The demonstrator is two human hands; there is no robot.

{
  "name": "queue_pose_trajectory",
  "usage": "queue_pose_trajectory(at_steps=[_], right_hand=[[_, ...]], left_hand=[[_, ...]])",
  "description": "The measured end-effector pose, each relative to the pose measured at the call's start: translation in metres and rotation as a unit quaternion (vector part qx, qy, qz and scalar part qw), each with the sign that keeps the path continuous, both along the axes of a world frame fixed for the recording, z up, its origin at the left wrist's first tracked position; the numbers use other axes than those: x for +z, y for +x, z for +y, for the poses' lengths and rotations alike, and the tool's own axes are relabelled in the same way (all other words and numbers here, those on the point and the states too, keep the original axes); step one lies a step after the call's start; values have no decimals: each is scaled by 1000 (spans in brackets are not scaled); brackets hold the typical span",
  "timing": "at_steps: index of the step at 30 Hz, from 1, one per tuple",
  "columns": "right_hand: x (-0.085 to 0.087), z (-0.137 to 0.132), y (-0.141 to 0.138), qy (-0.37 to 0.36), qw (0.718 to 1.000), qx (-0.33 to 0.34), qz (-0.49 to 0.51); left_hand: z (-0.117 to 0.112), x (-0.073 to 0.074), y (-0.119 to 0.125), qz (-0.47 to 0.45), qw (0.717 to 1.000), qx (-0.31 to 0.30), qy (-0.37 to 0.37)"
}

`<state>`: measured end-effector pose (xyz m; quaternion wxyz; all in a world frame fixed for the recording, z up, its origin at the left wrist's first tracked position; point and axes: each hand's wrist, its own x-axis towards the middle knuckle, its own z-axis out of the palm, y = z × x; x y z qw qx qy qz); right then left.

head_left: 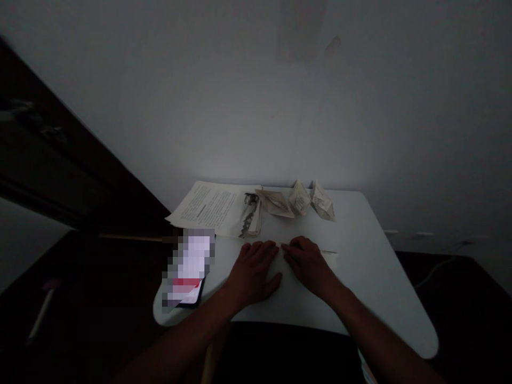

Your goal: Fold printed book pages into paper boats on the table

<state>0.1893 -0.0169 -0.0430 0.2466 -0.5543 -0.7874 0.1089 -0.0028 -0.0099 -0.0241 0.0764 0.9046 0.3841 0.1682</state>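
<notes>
Head view: a pale wall, dim and marked by a few darker patches near its top, fills most of the background, and against its foot stands a white surface with rounded near corners. On the far left part of that surface lie printed pages, text over most of them and a dark picture at their right end, where the paper curls up. Left hand and right hand come next, side by side near the middle, fingertips almost meeting. The left one is unclenched, laid palm down with its fingers together and its thumb spread away toward the right; the right one has bent fingers, and whether its grip pinches anything I cannot tell. A phone with a lit screen (much of it covered by coarse blurred squares) lies on the left side, in front of the pages and well apart from the hands. Beyond the hands three folded paper shapes stand in a row: a wide, low one whose left end meets the pages, a peaked middle one, and another peaked one at the right. Smallest to the eye is a pale piece of paper, lying on the surface under the right hand, mostly hidden, with a dark-lined edge showing just beyond that hand's right side.
</notes>
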Motion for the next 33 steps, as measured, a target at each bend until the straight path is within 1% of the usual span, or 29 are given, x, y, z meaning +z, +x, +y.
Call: queue_pose_trajectory(at_steps=[5,9,12,17,25,29,33], right_hand=[[0,0,-1,0,1000,-1,0],[0,-1,-1,1,1000,0,2],[-1,0,-1,3,1000,-1,-1],[0,0,-1,5,1000,1,-3],[-2,-1,0,1,1000,2,-4],[-1,-1,-1,-2,1000,3,-7],[2,-1,-1,2,1000,-2,-9]], left_hand=[[0,0,1,0,1000,15,-5],[1,-2,2,9,999,38,-3],[2,-4,1,12,999,43,-4],[3,-7,0,4,999,37,3],[3,-9,-3,-12,1000,5,13],[3,-9,-3,-21,1000,13,10],[2,-6,-1,-19,1000,24,1]])
